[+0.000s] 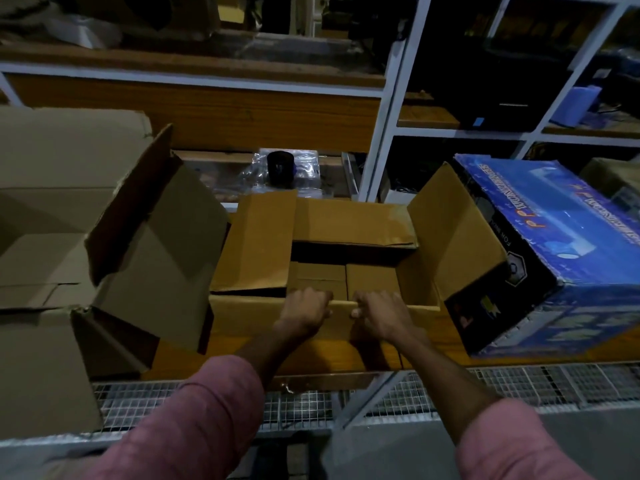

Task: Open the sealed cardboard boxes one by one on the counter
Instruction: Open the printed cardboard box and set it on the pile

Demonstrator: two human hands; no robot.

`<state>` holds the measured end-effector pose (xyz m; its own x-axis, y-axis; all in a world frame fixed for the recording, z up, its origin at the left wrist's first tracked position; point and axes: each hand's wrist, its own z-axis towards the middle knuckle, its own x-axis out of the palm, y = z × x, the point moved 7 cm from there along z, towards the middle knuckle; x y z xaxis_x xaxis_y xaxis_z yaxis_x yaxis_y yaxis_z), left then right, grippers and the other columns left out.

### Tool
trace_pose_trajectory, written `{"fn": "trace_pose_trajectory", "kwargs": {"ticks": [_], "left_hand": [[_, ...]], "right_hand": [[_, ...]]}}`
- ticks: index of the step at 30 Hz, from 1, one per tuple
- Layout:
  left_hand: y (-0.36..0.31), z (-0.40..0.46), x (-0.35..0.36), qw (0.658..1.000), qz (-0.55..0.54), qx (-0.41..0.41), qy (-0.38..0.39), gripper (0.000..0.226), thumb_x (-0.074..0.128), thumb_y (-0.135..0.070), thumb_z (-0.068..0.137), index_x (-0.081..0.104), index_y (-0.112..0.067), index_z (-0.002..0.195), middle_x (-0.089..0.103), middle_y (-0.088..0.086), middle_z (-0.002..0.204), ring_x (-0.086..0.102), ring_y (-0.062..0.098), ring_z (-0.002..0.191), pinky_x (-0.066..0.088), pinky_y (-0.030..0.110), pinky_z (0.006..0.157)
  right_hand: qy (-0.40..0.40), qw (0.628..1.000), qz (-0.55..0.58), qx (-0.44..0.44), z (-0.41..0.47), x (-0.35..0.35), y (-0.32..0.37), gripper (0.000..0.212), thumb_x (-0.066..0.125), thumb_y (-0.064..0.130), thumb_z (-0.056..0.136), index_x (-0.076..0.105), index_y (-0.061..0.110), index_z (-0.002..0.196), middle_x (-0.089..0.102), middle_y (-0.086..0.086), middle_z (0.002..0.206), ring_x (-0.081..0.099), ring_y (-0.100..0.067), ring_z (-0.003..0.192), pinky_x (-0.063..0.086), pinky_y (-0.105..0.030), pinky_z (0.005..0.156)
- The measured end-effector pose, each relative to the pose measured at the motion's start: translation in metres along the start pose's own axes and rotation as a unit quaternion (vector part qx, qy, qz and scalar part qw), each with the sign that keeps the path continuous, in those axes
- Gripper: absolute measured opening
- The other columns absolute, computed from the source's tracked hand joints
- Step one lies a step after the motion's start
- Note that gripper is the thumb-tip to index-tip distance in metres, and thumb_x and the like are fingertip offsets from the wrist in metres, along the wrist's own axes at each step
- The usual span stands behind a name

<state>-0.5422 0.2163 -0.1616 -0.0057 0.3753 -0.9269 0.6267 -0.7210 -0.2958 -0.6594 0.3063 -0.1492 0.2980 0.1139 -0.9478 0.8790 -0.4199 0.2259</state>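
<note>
Middle box [346,244] sat on tabletop [242,355] between big open carton [86,237] and blue printed box [554,254]. My left hand [304,311] and right hand [381,315] both gripped near flap, fingers curled over its edge. Best fold flap down evenly toward me, hands well spread, avoiding tear.
</note>
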Motion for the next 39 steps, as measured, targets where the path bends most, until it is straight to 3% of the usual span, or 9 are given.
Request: {"fn": "trace_pose_trajectory", "kwargs": {"ticks": [4, 8, 11, 14, 15, 17, 19, 24, 39], "left_hand": [[-0.007, -0.003, 0.008, 1.0, -0.02, 0.008, 0.013, 0.024, 0.055, -0.039, 0.102, 0.058, -0.019, 0.115, 0.062, 0.002, 0.097, 0.06, 0.018, 0.085, 0.05, 0.032, 0.069], [-0.006, -0.001, 0.003, 0.998, -0.06, -0.01, -0.01, 0.045, 0.044, -0.059, 0.101, 0.062, -0.018, 0.102, 0.064, 0.007, 0.096, 0.059, 0.024, 0.083, 0.042, 0.034, 0.065], [0.005, -0.008, -0.012, 0.997, -0.03, -0.051, -0.054, 0.052, 0.034, -0.058, 0.104, 0.06, -0.017, 0.12, 0.057, 0.013, 0.132, 0.059, 0.03, 0.111, 0.045, 0.038, 0.077], [0.033, -0.023, -0.039, 0.982, 0.112, -0.089, -0.122, 0.054, 0.042, -0.054, 0.101, 0.047, -0.02, 0.143, 0.021, 0.01, 0.165, 0.012, 0.038, 0.153, 0.036, 0.059, 0.108], [0.044, -0.026, -0.044, 0.975, 0.143, -0.102, -0.133, 0.057, 0.043, -0.056, 0.099, 0.045, -0.022, 0.145, 0.015, 0.01, 0.167, -0.005, 0.039, 0.155, 0.023, 0.068, 0.112], [0.067, -0.033, -0.049, 0.967, 0.179, -0.129, -0.129, 0.065, 0.041, -0.061, 0.095, 0.041, -0.025, 0.148, 0.011, 0.009, 0.168, -0.016, 0.041, 0.153, -0.002, 0.079, 0.111], [0.089, -0.041, -0.048, 0.966, 0.172, -0.154, -0.12, 0.068, 0.034, -0.066, 0.092, 0.044, -0.025, 0.145, 0.013, 0.009, 0.168, -0.015, 0.041, 0.153, -0.012, 0.083, 0.103], [0.111, -0.053, -0.035, 0.971, 0.134, -0.183, -0.082, 0.075, 0.014, -0.068, 0.09, 0.054, -0.026, 0.136, 0.024, 0.009, 0.163, -0.002, 0.04, 0.152, -0.012, 0.085, 0.097], [0.103, -0.064, -0.033, 0.971, 0.131, -0.19, -0.06, 0.078, 0.014, -0.07, 0.091, 0.055, -0.026, 0.14, 0.031, 0.008, 0.16, -0.001, 0.039, 0.153, -0.015, 0.086, 0.094]], "right_hand": [[0.0, 1.0, 0.026, 0.007, -0.004, 0.003, -0.017, 0.017, 0.061, 0.034, 0.097, 0.063, 0.034, 0.113, 0.068, 0.008, 0.102, 0.062, -0.015, 0.102, 0.044, -0.039, 0.095], [0.039, 0.995, 0.089, 0.01, -0.008, 0.003, -0.035, 0.021, 0.058, 0.037, 0.099, 0.066, 0.033, 0.118, 0.069, 0.008, 0.113, 0.06, -0.017, 0.113, 0.033, -0.044, 0.109], [0.056, 0.992, 0.112, 0.006, -0.013, 0.005, -0.038, 0.034, 0.053, 0.039, 0.102, 0.061, 0.029, 0.134, 0.065, 0.006, 0.131, 0.053, -0.018, 0.128, 0.019, -0.05, 0.118], [0.058, 0.992, 0.114, 0.0, -0.015, 0.007, -0.038, 0.035, 0.048, 0.044, 0.103, 0.059, 0.031, 0.133, 0.065, 0.006, 0.13, 0.053, -0.019, 0.127, 0.018, -0.049, 0.115], [0.058, 0.992, 0.111, 0.0, -0.016, 0.006, -0.037, 0.035, 0.046, 0.046, 0.103, 0.059, 0.032, 0.133, 0.065, 0.005, 0.13, 0.053, -0.019, 0.126, 0.019, -0.048, 0.114], [0.06, 0.994, 0.096, 0.001, -0.017, 0.004, -0.032, 0.037, 0.047, 0.048, 0.102, 0.057, 0.033, 0.134, 0.064, 0.006, 0.13, 0.053, -0.019, 0.126, 0.021, -0.048, 0.111], [0.075, 0.994, 0.081, -0.005, -0.019, 0.003, -0.02, 0.041, 0.052, 0.048, 0.099, 0.053, 0.034, 0.138, 0.061, 0.008, 0.134, 0.051, -0.019, 0.129, 0.02, -0.05, 0.112], [0.091, 0.991, 0.085, -0.044, -0.017, 0.013, 0.026, 0.048, 0.057, 0.046, 0.097, 0.047, 0.035, 0.142, 0.057, 0.007, 0.141, 0.048, -0.019, 0.133, 0.018, -0.055, 0.115], [0.0, 0.998, 0.059, -0.033, -0.016, 0.024, 0.036, 0.033, 0.053, 0.038, 0.101, 0.056, 0.039, 0.134, 0.066, 0.011, 0.124, 0.056, -0.014, 0.118, 0.027, -0.037, 0.098]]}}
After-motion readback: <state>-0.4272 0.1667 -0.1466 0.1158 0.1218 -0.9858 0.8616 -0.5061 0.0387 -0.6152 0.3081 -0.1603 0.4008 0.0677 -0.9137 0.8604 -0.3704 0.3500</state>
